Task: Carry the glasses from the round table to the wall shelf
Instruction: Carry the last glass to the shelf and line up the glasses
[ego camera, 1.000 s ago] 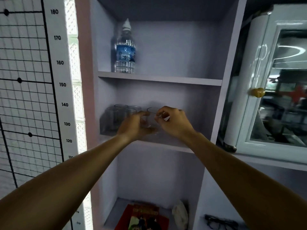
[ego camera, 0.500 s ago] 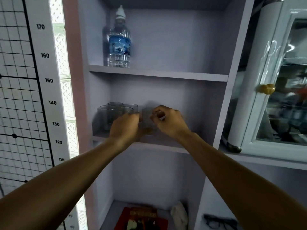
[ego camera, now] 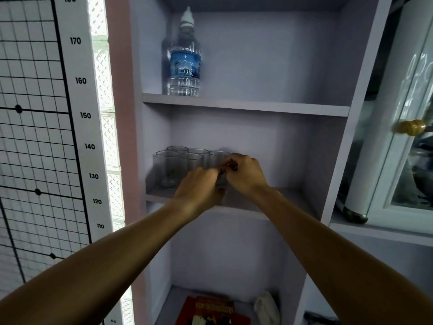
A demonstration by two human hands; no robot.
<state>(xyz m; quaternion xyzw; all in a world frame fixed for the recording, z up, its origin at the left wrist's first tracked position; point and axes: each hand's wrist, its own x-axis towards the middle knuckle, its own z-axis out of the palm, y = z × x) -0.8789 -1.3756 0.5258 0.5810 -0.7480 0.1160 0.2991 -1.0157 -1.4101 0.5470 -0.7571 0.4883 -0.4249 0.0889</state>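
both hands meet mid-frame at the shelf board point(ego camera: 290, 198): left hand point(ego camera: 199, 186) and right hand point(ego camera: 246, 174), fingers curled round one clear glass point(ego camera: 216, 160). four more glasses point(ego camera: 178, 164) cluster just left of it.

Both forearms are bare from the bottom edge of the view up to the wrists, with no sleeve, cuff or glove covering them. The left hand point(ego camera: 199, 184) is bare too, seen from the back, with knuckles and the wrist bone showing. The right hand point(ego camera: 243, 174) is likewise bare, its knuckles forming a ridge across the top. The arms look slender and smooth, widening strongly toward the camera because of the wide lens. The fingertips are blurred and cannot be made out.
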